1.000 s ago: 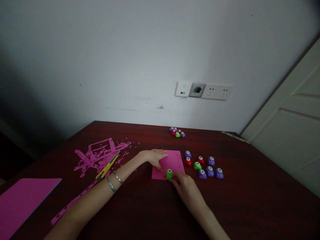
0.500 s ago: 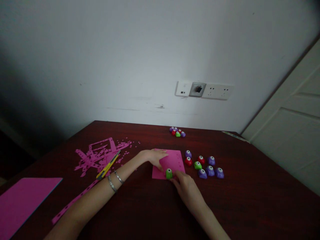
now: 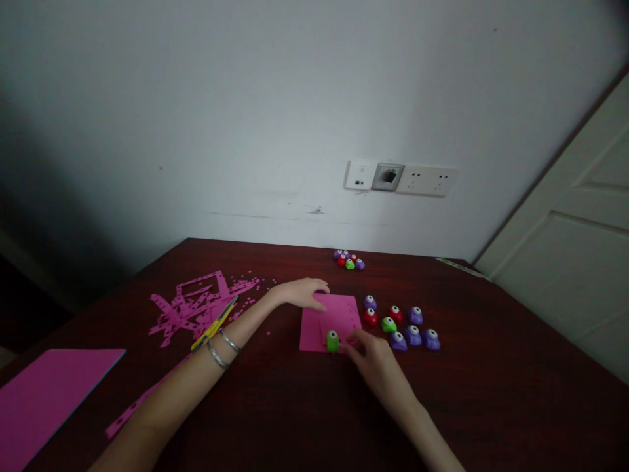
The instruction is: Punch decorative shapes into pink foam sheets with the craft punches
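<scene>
1. The dark red surface is carrying everything.
2. At left, the large pink sheet is lying flat, well apart.
3. Punched pink strips are lying in a heap, with the yellow utility knife resting beside the left forearm.
4. The smaller pink sheet is lying between the hands, likely for easy reach.
5. The left hand is spreading its fingers over the far-left edge, perhaps for steadying.
6. The right hand is curling at the near-right corner; I cannot tell if it is pinching.
7. The green one-eyed punch is sitting upright at the near edge.
</scene>
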